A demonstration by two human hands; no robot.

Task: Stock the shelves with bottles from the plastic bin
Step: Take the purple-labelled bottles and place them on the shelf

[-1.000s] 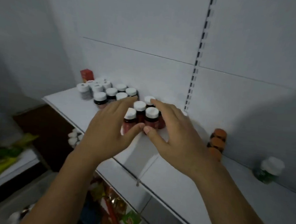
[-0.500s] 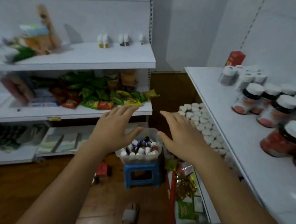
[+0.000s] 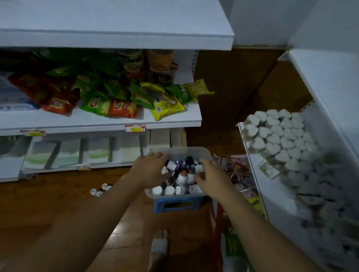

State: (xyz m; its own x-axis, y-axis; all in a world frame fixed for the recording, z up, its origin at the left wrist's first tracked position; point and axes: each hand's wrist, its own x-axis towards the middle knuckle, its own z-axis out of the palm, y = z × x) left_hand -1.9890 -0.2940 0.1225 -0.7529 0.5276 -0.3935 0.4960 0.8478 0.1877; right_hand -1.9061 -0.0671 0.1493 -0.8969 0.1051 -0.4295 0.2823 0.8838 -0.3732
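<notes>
Our left hand (image 3: 151,171) and right hand (image 3: 212,179) curl down among the bottles (image 3: 168,190) in the bin (image 3: 184,151); whether either grips one we cannot tell. Bottles lie jumbled, near-edge caps facing us, bin atop a stool (image 3: 177,205).

Plastic bin (image 3: 202,152) holding bottles (image 3: 169,190) sits on stool (image 3: 177,205) on floor (image 3: 46,208), before left shelf (image 3: 175,120) carrying snack packets (image 3: 121,109); right shelf (image 3: 253,160) carrying capped jars (image 3: 278,139) stands beside it; loose bottles (image 3: 101,191) lie left of stool.
</notes>
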